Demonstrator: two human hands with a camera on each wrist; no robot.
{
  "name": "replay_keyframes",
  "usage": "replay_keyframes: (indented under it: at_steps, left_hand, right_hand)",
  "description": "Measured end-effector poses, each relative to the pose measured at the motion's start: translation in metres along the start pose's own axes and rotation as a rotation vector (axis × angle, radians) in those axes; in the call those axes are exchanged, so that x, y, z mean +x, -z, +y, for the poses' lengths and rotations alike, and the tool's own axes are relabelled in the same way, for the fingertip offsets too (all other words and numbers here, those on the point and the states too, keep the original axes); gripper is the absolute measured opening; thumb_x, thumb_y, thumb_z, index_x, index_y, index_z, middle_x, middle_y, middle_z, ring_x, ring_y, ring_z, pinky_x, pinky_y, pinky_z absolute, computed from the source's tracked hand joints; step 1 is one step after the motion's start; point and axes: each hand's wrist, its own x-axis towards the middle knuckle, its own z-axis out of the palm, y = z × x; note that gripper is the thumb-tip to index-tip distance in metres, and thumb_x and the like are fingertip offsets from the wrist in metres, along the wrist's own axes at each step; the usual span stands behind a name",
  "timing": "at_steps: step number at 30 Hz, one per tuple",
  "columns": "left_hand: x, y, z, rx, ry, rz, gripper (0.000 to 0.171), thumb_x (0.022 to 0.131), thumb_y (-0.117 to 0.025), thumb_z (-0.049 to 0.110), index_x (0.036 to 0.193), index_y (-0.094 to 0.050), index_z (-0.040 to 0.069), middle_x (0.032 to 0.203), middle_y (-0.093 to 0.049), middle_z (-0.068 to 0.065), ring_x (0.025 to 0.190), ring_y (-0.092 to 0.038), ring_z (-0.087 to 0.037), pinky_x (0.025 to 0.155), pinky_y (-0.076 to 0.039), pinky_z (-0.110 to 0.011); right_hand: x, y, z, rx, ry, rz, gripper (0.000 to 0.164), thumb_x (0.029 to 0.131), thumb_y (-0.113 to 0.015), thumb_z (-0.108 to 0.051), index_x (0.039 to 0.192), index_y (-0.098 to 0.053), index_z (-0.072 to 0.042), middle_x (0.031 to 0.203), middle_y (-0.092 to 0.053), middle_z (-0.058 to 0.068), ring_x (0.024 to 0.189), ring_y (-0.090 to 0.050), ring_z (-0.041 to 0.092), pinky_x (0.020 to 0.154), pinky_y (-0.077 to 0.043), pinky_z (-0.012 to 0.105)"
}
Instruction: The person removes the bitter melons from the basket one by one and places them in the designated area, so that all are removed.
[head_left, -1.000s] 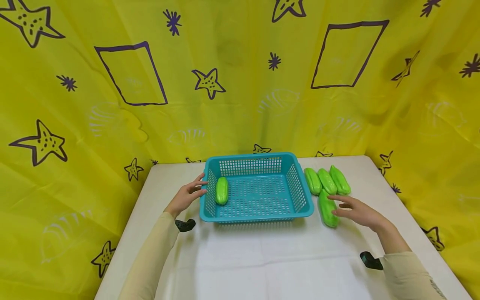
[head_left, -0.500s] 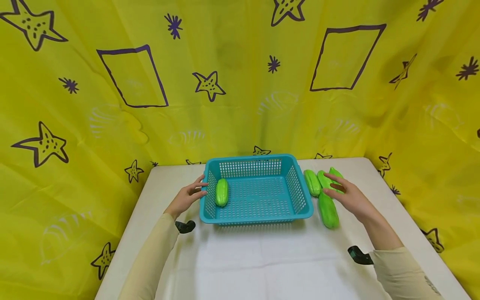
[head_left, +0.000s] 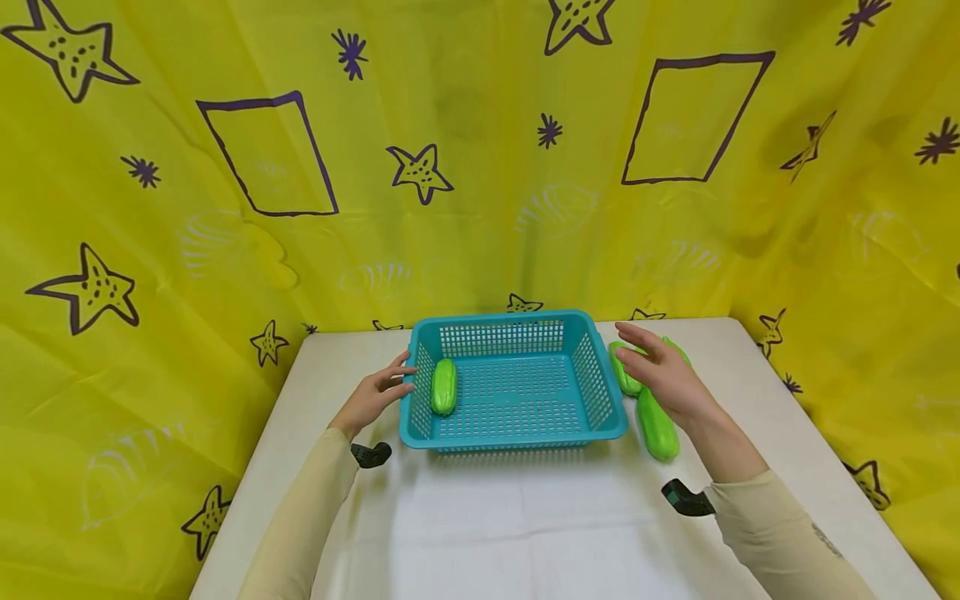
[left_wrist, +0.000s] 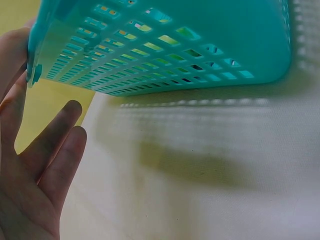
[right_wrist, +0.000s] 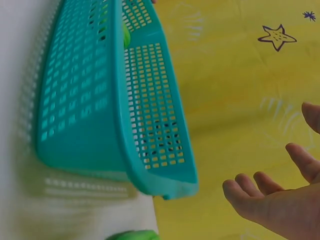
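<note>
A teal plastic basket (head_left: 510, 443) with slotted walls stands on the white table. Inside it, near the left wall, lies one plump, ridged, bright green gourd-like vegetable (head_left: 444, 387). My left hand (head_left: 372, 397) is at the basket's left rim, fingers spread, fingertips right at the edge. Over the group of green vegetables to the basket's right hovers my right hand (head_left: 663, 371), its fingers loosely extended and nothing in its grasp. One long green vegetable (head_left: 657, 429) shows below that hand, another (head_left: 624, 377) beside the basket; the rest of the group is mostly hidden.
A yellow curtain (head_left: 480, 242) printed with starfish and shells closes in the back and sides of the table (head_left: 525, 533). Each wrist carries a small black camera mount, the left one (head_left: 371, 455) close to the basket's front left corner.
My right hand has moved left and away from me, from beside the front vegetable to over the group near the basket's right rim. The left hand keeps its place at the rim.
</note>
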Motion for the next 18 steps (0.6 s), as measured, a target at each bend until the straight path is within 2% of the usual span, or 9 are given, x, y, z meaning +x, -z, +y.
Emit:
replay_keyframes:
  at_steps: [5, 10, 17, 18]
  left_hand:
    - [-0.009, -0.001, 0.018, -0.006, -0.005, -0.009, 0.045, 0.099, -0.059, 0.019, 0.14, -0.052, 0.003, 0.162, -0.02, 0.005, 0.136, -0.038, -0.043, 0.11, -0.034, -0.054]
    - [-0.012, -0.002, 0.021, -0.017, -0.021, -0.013, 0.046, 0.099, -0.06, 0.02, 0.14, -0.051, 0.001, 0.162, -0.02, 0.003, 0.137, -0.035, -0.046, 0.11, -0.033, -0.056]
    - [0.003, 0.0, -0.008, 0.006, -0.021, 0.014, 0.047, 0.096, -0.063, 0.032, 0.138, -0.056, 0.012, 0.16, -0.022, 0.013, 0.137, -0.039, -0.039, 0.11, -0.033, -0.056]
    - [0.003, 0.0, -0.008, 0.011, -0.021, 0.017, 0.047, 0.096, -0.063, 0.033, 0.138, -0.057, 0.013, 0.159, -0.023, 0.013, 0.136, -0.04, -0.038, 0.11, -0.033, -0.055]
  right_hand:
    - [0.013, -0.009, -0.004, 0.071, -0.029, 0.013, 0.072, 0.099, -0.057, -0.036, 0.156, -0.022, -0.01, 0.16, -0.019, 0.015, 0.143, -0.026, 0.036, 0.114, -0.027, 0.053]
    - [0.026, -0.016, -0.007, 0.122, -0.042, 0.012, 0.072, 0.099, -0.058, -0.035, 0.156, -0.023, -0.011, 0.16, -0.02, 0.016, 0.144, -0.025, 0.034, 0.115, -0.026, 0.051]
    - [0.046, -0.025, -0.013, 0.184, -0.044, -0.011, 0.069, 0.099, -0.057, -0.033, 0.156, -0.023, -0.013, 0.16, -0.016, 0.016, 0.145, -0.022, 0.033, 0.116, -0.025, 0.05]
    - [0.049, -0.027, -0.013, 0.19, -0.045, -0.012, 0.069, 0.099, -0.058, -0.032, 0.156, -0.024, -0.013, 0.16, -0.017, 0.016, 0.145, -0.022, 0.033, 0.116, -0.025, 0.05]
